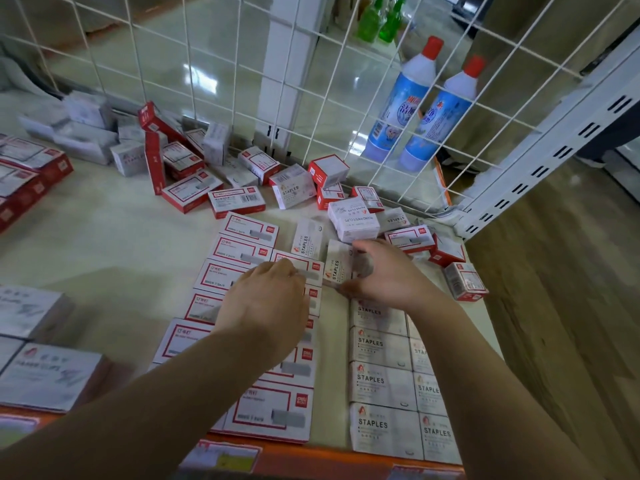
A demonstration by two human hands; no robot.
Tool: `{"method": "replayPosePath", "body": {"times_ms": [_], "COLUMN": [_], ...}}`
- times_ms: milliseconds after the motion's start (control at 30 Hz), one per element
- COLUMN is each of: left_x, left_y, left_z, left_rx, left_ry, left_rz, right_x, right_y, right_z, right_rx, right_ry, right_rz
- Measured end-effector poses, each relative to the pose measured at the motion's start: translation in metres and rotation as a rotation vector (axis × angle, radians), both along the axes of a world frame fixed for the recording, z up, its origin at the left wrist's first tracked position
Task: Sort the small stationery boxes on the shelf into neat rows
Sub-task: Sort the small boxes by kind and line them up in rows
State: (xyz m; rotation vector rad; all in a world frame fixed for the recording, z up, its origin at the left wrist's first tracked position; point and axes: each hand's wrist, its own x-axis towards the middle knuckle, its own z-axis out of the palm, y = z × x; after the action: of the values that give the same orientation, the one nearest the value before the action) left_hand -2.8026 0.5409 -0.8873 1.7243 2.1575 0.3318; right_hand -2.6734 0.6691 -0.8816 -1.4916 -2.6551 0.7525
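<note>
Roughly half done. Red-framed staple boxes (242, 252) and white STAPLES boxes (381, 382) already lie in rows at the shelf front. Left hand (266, 299) rests flat, fingers straight, on the red row. Right hand (377, 275) pinches a white staples box (337, 266) at the row's head. Jumbled boxes (194, 161) by the wire grid (239, 64) remain unsorted.

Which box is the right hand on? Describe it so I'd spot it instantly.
Start at the white STAPLES row along the shelf's front right. At its far end the right hand grips a white staples box. Unlike its row, its STAPLES lettering runs sideways.
</note>
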Motion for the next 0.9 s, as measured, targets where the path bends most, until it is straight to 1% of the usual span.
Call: {"method": "replayPosePath", "body": {"times_ms": [200,400,567,733,833,900], "left_x": [-0.002,-0.002,-0.002,-0.006,-0.011,-0.013], "left_y": [-0.001,-0.007,-0.013,-0.017,-0.02,-0.022], "left_z": [0.001,0.006,0.014,0.02,0.021,0.022], "left_rx": [-0.016,0.001,0.032,0.066,0.056,0.05], "left_ry": [-0.06,-0.138,-0.188,-0.202,-0.264,-0.311], "left_rz": [0.005,0.015,0.04,0.076,0.12,0.146], "right_x": [-0.001,0.001,0.006,0.016,0.023,0.027], "right_y": [-0.002,-0.009,-0.019,-0.032,-0.043,-0.05], "right_z": [0.008,0.007,0.017,0.028,0.033,0.035], "right_rx": [0.039,0.129,0.178,0.221,0.25,0.26], "right_ry": [0.021,0.079,0.092,0.076,0.019,0.038], "right_rz": [0.028,-0.004,-0.033,-0.062,-0.071,-0.068]}}
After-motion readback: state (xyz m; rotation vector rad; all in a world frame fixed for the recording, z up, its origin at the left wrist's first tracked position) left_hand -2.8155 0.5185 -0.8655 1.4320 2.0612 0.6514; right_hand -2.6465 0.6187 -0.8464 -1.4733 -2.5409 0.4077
